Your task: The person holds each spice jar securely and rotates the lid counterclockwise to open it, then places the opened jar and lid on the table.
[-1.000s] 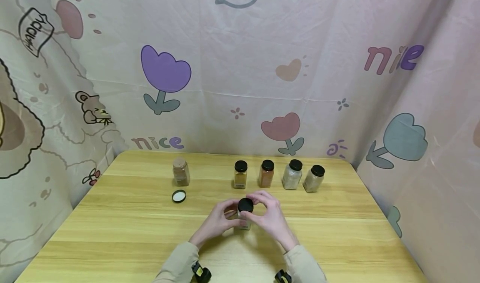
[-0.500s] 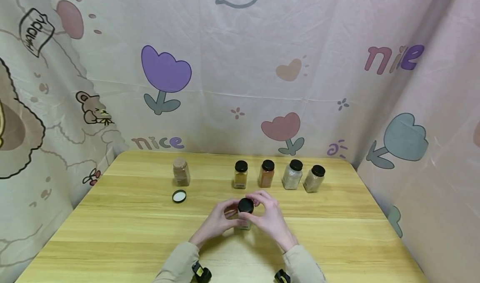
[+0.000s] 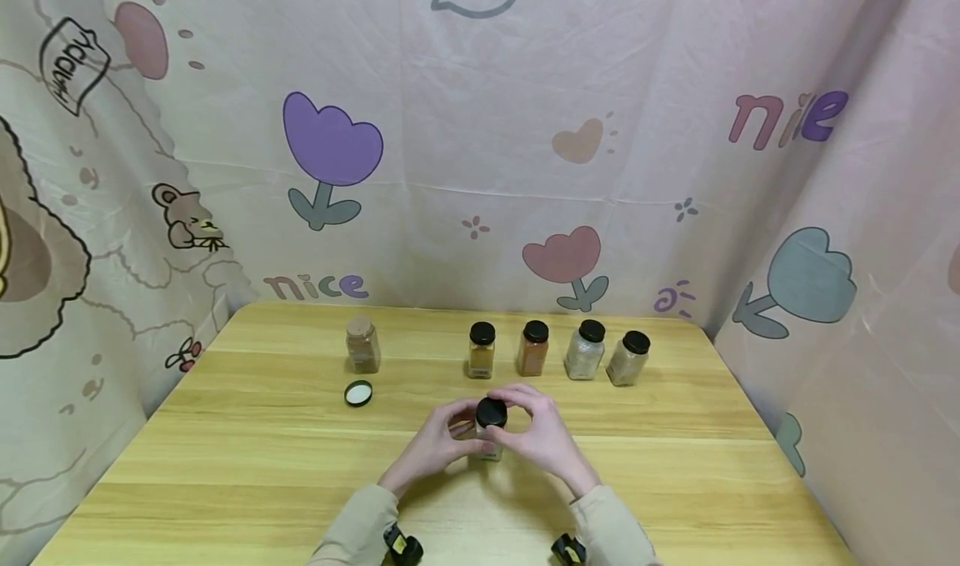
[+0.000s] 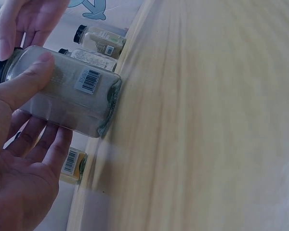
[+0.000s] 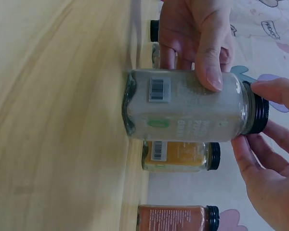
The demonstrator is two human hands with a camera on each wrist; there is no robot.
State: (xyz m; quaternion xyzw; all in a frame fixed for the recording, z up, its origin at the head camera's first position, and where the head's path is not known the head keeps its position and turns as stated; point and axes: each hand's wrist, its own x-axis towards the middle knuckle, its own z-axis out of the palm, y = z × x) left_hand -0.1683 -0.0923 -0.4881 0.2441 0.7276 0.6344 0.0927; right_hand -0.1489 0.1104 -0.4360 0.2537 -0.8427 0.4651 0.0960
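A clear glass spice jar [image 5: 188, 106] of greyish powder stands upright in the middle of the table, with a barcode label on its side. My left hand [image 3: 442, 437] holds the jar's body between thumb and fingers. On the black lid [image 3: 492, 413], my right hand [image 3: 542, 434] has its thumb and fingers pinched round the rim. The lid sits on the jar's neck. Whether the base touches the table I cannot tell.
Along the back stand capped jars: yellow [image 3: 482, 351], orange-red [image 3: 533, 349], whitish [image 3: 584, 351] and pale beige [image 3: 628, 359]. Farther left is a brown-powder jar [image 3: 363, 346] without its black cap; a black-rimmed lid [image 3: 357, 393] lies before it, white inside up. A printed curtain [image 3: 465, 74] hangs behind.
My right hand and wrist have turned slightly, and its fingers have shifted a little round the lid. The left hand and the jar keep their place.
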